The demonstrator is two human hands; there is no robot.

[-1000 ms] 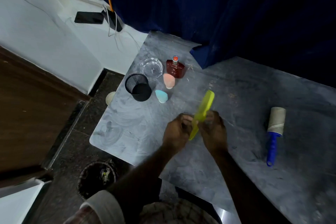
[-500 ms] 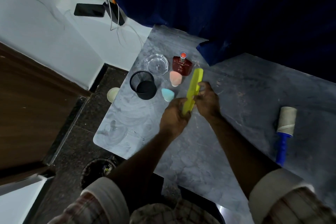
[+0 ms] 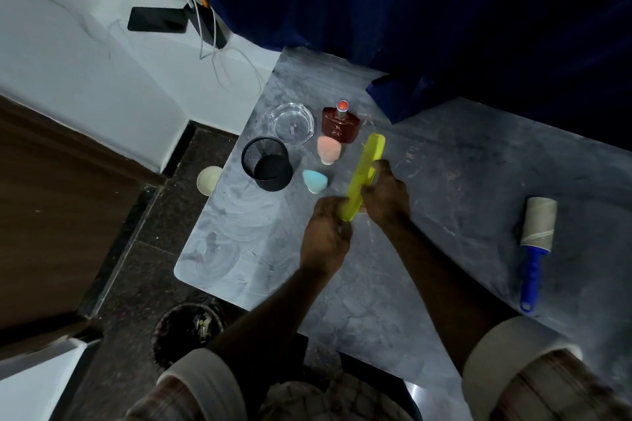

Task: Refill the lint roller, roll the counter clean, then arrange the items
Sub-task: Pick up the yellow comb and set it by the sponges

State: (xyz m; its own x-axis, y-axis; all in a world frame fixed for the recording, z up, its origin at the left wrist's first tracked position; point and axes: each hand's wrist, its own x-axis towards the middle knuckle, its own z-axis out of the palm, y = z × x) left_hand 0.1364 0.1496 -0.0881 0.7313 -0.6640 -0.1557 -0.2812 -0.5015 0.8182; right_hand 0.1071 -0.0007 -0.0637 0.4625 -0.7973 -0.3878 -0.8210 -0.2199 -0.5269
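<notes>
Both hands hold a yellow-green comb (image 3: 363, 174) over the grey marble counter (image 3: 427, 249). My left hand (image 3: 326, 232) grips its near end and my right hand (image 3: 386, 193) pinches its middle from the right. The comb's far tip points toward a dark red perfume bottle (image 3: 340, 126). Left of the comb lie a pink sponge (image 3: 328, 150) and a blue sponge (image 3: 314, 180), with a black mesh cup (image 3: 266, 162) and a clear glass ashtray (image 3: 290, 123) beyond them. The blue-handled lint roller (image 3: 535, 243) lies far right on the counter, away from both hands.
A dark blue curtain (image 3: 427, 10) hangs along the counter's back edge. A bin (image 3: 188, 326) stands on the dark floor below the counter's near left corner. A phone (image 3: 157, 20) and cables lie on the white ledge at upper left. A small round lid (image 3: 209, 179) lies on the floor.
Both hands carried the comb from the counter's middle toward the far left group of items, its tip now next to the perfume bottle. The lint roller has stayed put.
</notes>
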